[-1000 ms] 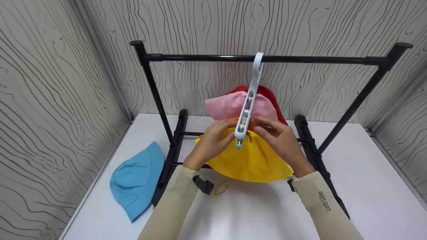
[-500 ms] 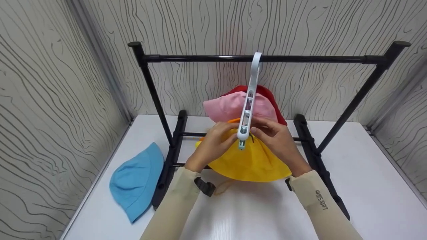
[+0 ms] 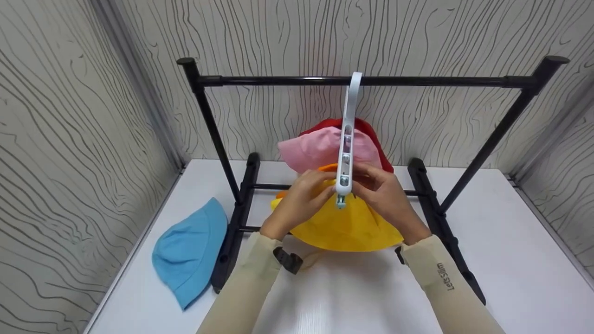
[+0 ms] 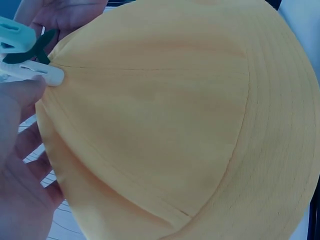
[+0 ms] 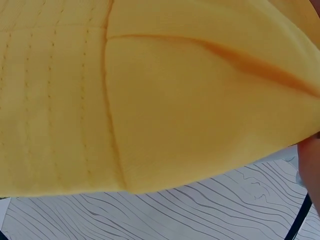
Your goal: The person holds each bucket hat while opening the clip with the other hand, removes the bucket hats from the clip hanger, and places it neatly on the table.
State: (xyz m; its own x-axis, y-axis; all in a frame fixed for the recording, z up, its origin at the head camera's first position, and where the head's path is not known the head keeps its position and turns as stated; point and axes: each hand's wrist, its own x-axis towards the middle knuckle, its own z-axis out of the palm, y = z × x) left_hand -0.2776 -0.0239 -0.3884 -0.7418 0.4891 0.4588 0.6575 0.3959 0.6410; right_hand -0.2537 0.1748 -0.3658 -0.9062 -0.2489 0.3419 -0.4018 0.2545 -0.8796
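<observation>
A yellow bucket hat (image 3: 352, 227) hangs brim down from the front of a white clip hanger (image 3: 345, 139). In the left wrist view a white clip (image 4: 47, 72) sits at the crown tip beside a dark green stem-like tab (image 4: 37, 50). My left hand (image 3: 301, 197) has its thumb on that clip, fingers behind the hat's edge. On the other side, my right hand (image 3: 385, 197) holds the hat near its top; its fingertips are partly hidden by the hanger. An orange hat (image 3: 327, 167), a pink hat (image 3: 320, 146) and a red hat (image 3: 373, 132) hang behind.
The hanger hooks over the crossbar (image 3: 278, 81) of a black rack. Its feet (image 3: 232, 246) stand on a white table (image 3: 519, 241). A light blue bucket hat (image 3: 190, 255) lies left of the rack. A patterned wall (image 3: 297, 37) rises behind.
The hanger's front end and its clip have swung slightly right, and the pink and red hats have shifted slightly left. Both hands stay at the top of the yellow hat.
</observation>
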